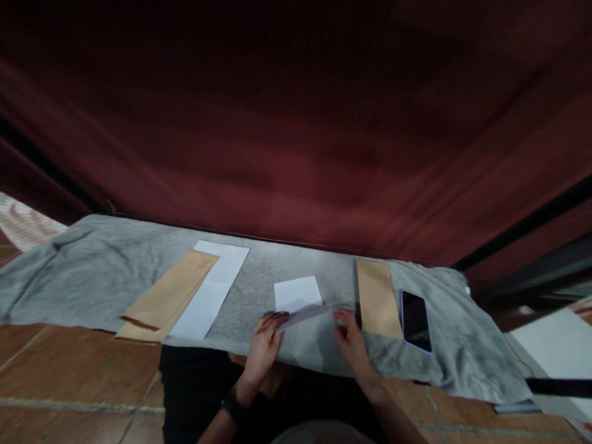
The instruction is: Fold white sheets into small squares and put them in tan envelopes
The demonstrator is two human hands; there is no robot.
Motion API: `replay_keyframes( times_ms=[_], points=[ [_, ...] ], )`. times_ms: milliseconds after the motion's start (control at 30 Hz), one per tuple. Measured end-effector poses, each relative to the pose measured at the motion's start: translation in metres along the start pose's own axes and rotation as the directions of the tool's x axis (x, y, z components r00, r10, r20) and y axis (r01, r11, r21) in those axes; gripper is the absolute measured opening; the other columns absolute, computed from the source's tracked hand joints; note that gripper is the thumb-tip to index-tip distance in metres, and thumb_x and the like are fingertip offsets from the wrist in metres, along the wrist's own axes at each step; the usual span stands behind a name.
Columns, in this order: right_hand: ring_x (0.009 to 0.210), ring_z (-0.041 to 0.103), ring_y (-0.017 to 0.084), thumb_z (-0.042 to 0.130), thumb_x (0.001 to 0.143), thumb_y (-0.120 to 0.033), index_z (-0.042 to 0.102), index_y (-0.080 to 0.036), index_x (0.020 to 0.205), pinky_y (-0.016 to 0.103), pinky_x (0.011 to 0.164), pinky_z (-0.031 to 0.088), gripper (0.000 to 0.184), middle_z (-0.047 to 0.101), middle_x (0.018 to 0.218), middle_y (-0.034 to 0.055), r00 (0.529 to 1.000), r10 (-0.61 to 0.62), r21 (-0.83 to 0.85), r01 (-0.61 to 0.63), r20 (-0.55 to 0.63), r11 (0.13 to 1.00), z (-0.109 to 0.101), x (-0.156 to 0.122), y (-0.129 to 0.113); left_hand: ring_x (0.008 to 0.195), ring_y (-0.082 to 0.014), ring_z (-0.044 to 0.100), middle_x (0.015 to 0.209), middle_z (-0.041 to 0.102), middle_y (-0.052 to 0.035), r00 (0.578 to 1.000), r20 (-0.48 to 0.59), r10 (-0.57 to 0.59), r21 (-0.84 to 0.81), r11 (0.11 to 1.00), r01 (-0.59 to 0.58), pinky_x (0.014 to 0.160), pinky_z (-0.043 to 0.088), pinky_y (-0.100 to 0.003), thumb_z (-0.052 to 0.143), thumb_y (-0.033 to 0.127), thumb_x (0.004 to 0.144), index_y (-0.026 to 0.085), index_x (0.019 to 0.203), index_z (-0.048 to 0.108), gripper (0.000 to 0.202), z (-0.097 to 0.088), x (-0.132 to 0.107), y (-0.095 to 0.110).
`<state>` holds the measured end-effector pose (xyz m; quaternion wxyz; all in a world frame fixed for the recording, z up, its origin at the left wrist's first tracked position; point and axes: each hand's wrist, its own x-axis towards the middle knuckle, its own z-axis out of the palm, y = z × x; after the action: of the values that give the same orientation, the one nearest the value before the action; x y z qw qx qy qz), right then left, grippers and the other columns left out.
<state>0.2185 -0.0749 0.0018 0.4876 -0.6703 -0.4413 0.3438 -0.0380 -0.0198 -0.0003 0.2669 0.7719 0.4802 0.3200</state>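
Observation:
A folded white sheet of paper (298,295) lies on a grey cloth (92,271) spread over the floor. My left hand (264,342) pinches the near left edge of the sheet and lifts the fold. My right hand (349,336) sits at the sheet's near right corner, fingers curled on the paper's edge. Both hands are closed on the paper.
Brown envelopes (169,295) lie over a white sheet (213,290) to the left. Another brown envelope (377,298) and a dark phone (415,320) lie to the right. A dark red curtain (296,123) hangs behind. Terracotta floor tiles (69,382) run along the near side.

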Motion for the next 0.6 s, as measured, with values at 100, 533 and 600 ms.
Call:
replay_keyframes(
  times_ms=[100,533,600],
  points=[
    [0.103,0.066,0.022,0.052,0.087,-0.023,0.064,-0.026,0.122,0.039,0.097,0.053,0.038,0.065,0.123,0.0084,0.978,-0.183,-0.201,0.201,0.102,0.959,-0.001,0.019,-0.004,0.115,-0.0264,0.062,0.118,0.074,-0.0054,1.000,-0.002,-0.016,-0.029,0.999,0.016,0.104,0.050,-0.049,0.049,0.025,0.091,0.025,0.113,0.072,0.032,-0.002,0.004,-0.003],
    [0.100,0.061,0.022,0.053,0.095,-0.022,0.067,-0.021,0.090,0.037,0.096,0.049,0.015,0.064,0.104,0.0086,0.929,-0.346,-0.522,0.360,0.128,0.773,0.029,0.052,0.002,0.090,-0.0244,0.071,0.101,0.074,-0.0083,0.931,-0.095,-0.352,0.056,0.932,0.358,0.082,0.056,-0.037,0.054,0.029,0.093,0.017,0.122,0.061,0.032,0.002,0.033,0.007],
    [0.097,0.060,0.022,0.053,0.096,-0.023,0.066,-0.021,0.089,0.037,0.094,0.048,0.015,0.064,0.102,0.0084,0.926,-0.356,-0.573,0.361,0.126,0.736,0.031,0.052,0.002,0.091,-0.0253,0.072,0.100,0.074,-0.0081,0.918,-0.101,-0.383,0.060,0.919,0.390,0.080,0.056,-0.037,0.055,0.029,0.093,0.017,0.130,0.056,0.039,0.002,0.036,0.011]
  ],
)
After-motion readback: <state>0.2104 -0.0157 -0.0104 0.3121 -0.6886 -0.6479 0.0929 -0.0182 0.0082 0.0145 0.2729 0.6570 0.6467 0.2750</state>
